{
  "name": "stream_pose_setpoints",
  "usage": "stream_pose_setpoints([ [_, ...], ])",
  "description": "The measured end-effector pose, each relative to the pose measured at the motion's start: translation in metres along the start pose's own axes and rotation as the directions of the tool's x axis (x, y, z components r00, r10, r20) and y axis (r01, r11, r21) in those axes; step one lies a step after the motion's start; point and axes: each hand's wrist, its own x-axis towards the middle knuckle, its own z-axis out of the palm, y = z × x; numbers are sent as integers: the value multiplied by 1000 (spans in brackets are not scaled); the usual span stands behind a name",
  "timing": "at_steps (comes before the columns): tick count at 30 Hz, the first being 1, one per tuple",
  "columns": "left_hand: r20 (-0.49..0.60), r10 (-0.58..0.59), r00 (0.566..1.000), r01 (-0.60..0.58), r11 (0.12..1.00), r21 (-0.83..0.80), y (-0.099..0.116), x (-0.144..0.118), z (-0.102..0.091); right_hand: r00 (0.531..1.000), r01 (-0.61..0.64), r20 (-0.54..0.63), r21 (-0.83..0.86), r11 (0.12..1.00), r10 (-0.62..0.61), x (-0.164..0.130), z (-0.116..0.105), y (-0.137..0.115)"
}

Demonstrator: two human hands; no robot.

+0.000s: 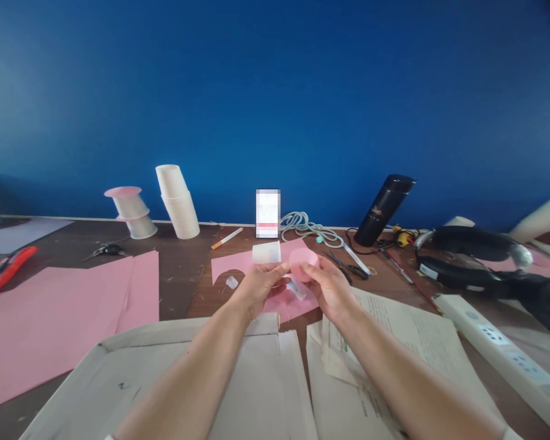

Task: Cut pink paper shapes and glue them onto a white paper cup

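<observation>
A pink paper disc (302,264) is between my two hands, above a cut sheet of pink paper (233,264). My right hand (332,284) pinches the disc at its right side, the thumb lying on its face. At the left edge of the disc, the thumb and fingers of my left hand (263,284) are closed on it. Just behind my left hand is a white paper cup (266,252); I cannot tell whether the fingers touch it. Below the disc lies a small clear glue bottle (297,289), and a small clear cap (231,282) sits to the left.
Stacked paper cups (178,205) and cups with pink discs (135,211) stand back left. Pink sheets (50,318) and a red-handled cutter (13,269) lie left. A phone (268,214), cable (307,227), scissors (346,266), black flask (382,211) and power strip (495,342) are around.
</observation>
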Motion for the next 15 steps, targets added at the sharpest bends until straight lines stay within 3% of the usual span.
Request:
stream_pose_setpoints([
  [5, -44, -16, 999, 12, 996, -93, -1, 2, -7, 996, 73, -42, -68, 995, -76, 2, -3, 5],
  [15, -57, -49, 997, 44, 996, -82, 1, 1, -4, 988, 125, -74, -161, 979, -138, 1, -3, 6],
])
